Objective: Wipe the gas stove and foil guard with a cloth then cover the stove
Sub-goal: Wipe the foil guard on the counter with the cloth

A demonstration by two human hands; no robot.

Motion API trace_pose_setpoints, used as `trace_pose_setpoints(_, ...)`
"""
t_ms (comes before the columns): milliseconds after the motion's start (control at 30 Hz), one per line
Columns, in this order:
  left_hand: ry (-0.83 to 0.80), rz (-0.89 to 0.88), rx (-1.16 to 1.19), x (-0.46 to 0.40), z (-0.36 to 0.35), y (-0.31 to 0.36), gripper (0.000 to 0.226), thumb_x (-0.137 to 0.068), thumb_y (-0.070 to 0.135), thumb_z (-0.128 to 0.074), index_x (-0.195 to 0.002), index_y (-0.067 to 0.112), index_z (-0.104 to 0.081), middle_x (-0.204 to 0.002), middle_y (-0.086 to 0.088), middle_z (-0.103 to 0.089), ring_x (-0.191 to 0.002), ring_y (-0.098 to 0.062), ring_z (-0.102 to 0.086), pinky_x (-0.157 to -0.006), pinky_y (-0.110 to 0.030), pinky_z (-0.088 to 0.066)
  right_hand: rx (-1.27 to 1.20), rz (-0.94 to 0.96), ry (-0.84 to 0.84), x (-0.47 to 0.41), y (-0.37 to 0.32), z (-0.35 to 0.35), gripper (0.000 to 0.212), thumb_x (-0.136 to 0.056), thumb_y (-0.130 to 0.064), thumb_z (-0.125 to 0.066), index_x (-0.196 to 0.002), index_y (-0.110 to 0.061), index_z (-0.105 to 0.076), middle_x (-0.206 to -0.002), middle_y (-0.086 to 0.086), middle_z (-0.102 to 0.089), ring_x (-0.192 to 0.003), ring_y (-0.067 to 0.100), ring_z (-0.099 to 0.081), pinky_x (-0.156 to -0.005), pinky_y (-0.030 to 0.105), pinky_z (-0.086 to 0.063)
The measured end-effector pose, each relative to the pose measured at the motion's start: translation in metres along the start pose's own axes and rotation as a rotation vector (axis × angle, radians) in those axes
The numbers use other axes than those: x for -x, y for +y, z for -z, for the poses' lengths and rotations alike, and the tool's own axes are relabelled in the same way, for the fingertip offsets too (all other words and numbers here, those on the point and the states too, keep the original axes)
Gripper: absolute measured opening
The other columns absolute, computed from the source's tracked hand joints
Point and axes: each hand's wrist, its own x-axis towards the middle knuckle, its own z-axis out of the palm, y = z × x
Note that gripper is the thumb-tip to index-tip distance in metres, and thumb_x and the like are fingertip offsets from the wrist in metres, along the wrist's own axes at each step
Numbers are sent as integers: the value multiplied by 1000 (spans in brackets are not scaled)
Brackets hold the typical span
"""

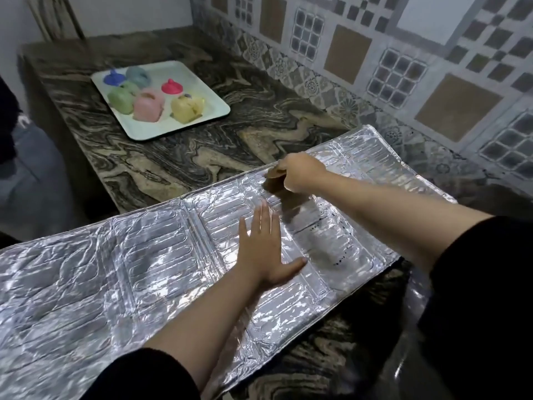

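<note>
Foil guard (161, 264) flat across marbled counter (178, 145), patterned tile wall (403, 67), possibly cloth (275, 180) in right hand (302, 173)

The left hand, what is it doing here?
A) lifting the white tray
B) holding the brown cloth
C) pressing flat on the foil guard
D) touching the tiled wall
C: the left hand lies open, palm down, on the foil guard, while the right hand grips the brown cloth.

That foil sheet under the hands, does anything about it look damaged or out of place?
The foil guard lies flat across the counter, not upright, and is creased throughout. Its right end overhangs the counter edge. Left hand presses it flat; right hand grips a brown cloth.
</note>
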Motion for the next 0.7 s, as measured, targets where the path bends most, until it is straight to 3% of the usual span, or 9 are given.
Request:
trace_pose_setpoints(67,9,1,5,0,-2,0,119,-73,88,-23,-152,4,8,-156,-20,23,-145,-35,20,-114,-60,8,142,79,-82,-3,3,-11,42,-84,-7,-47,-125,-10,-55,-126,13,-58,-116,31,-54,-79,33,-45)
trace_pose_setpoints(133,3,3,15,1,-3,0,119,-74,87,-25,-151,4,11,-155,-19,26,-145,-34,23,-114,-59,9,347,165,-297,-2,3,-20,63,-90,-9,-47,-149,-9,-26,-145,14,-41,-134,30,-38,-99,33,-40)
trace_pose_setpoints(167,3,4,19,1,-3,1,119,-74,87,-25,-151,4,13,-154,-19,27,-144,-34,24,-114,-59,10,432,204,-360,-2,4,-21,71,-91,-11,-48,-152,-10,-13,-150,15,-33,-139,30,-30,-106,32,-34)
trace_pose_setpoints(233,-1,4,32,1,-3,1,119,-74,87,-25,-151,5,13,-154,-18,28,-144,-34,25,-114,-58,11,507,227,-412,-1,7,-22,77,-90,-12,-50,-153,-11,-4,-151,18,-30,-139,32,-29,-107,32,-33)
trace_pose_setpoints(333,5,9,37,2,-3,1,119,-73,87,-26,-151,4,10,-155,-19,25,-144,-34,24,-115,-59,9,517,238,-489,10,11,-17,73,-89,-11,-51,-152,-15,-15,-142,17,-40,-124,32,-45,-97,34,-43)
trace_pose_setpoints(400,11,8,40,2,-4,1,120,-73,87,-26,-152,4,9,-156,-19,24,-145,-33,23,-115,-59,8,513,245,-564,25,16,-12,63,-91,-9,-49,-149,-17,-26,-135,15,-46,-111,28,-51,-80,29,-46)
trace_pose_setpoints(500,23,11,42,2,-5,1,120,-72,87,-25,-152,4,7,-156,-19,23,-145,-33,22,-115,-59,7,464,243,-627,51,26,-6,48,-92,-7,-48,-139,-14,-41,-124,13,-53,-87,22,-46,-56,24,-36)
trace_pose_setpoints(567,26,10,45,2,-5,1,120,-72,87,-25,-152,4,8,-156,-19,23,-145,-32,22,-115,-59,6,451,251,-681,65,33,-8,45,-90,-5,-45,-133,-15,-46,-120,14,-55,-84,22,-45,-56,26,-36)
trace_pose_setpoints(700,20,10,35,2,-4,2,120,-72,88,-23,-152,5,9,-156,-18,24,-145,-32,22,-116,-58,4,362,138,-869,79,46,-23,36,-85,1,-47,-120,-8,-52,-104,19,-59,-80,28,-55,-70,38,-52)
